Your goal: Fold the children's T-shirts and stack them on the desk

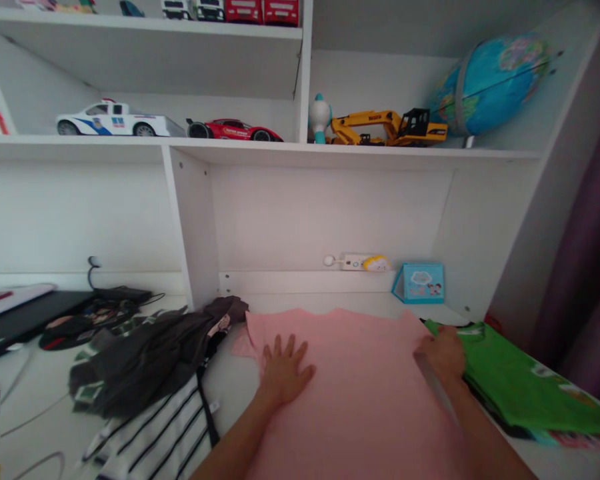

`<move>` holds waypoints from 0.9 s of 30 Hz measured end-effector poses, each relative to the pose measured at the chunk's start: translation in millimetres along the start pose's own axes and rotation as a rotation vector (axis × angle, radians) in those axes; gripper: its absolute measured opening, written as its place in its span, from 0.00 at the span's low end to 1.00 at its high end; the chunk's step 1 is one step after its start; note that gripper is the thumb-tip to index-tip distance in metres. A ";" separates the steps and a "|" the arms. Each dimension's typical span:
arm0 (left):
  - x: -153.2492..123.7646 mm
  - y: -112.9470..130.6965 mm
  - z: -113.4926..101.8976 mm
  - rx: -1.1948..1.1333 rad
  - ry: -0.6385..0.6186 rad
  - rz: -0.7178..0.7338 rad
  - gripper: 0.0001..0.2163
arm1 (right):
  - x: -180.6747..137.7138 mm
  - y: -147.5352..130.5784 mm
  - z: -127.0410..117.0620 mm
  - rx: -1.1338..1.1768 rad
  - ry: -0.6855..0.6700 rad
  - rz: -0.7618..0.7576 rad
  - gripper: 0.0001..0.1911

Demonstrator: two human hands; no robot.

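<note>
A pink T-shirt [350,393] lies spread over the white desk in front of me. My left hand [286,373] rests flat on its left part, fingers spread, holding nothing. At the shirt's right edge, my right hand [443,353] is closed on the pink fabric near the upper corner, its fingers curled around the cloth. Just right of that hand sits a stack of folded clothes with a green shirt [520,380] on top. To the left are a crumpled dark grey garment [145,360] and a black-and-white striped garment [155,433].
A blue desk calendar [420,283] and a power strip [355,262] are at the back. Overhead, a shelf [250,150] holds a toy police truck [115,120], a red toy car [235,130], a yellow toy excavator [390,128] and a globe [495,83]. A black laptop [30,320] lies far left.
</note>
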State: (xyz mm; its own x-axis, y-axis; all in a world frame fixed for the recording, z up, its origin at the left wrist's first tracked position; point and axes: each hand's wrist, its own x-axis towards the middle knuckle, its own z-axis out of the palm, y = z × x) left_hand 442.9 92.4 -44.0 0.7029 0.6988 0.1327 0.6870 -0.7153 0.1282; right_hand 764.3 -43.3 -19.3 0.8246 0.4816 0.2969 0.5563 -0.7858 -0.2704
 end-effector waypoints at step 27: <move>22.1 -84.9 -32.5 0.060 -0.032 -0.395 0.22 | -28.2 -79.5 68.7 -0.062 -0.321 -0.346 0.30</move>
State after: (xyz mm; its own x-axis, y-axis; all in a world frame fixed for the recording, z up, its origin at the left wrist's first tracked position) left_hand 394.1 168.5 -20.0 0.3874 0.9203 0.0542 0.9143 -0.3911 0.1058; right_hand 703.9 32.3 -69.1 0.5873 0.8072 0.0592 0.8049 -0.5748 -0.1476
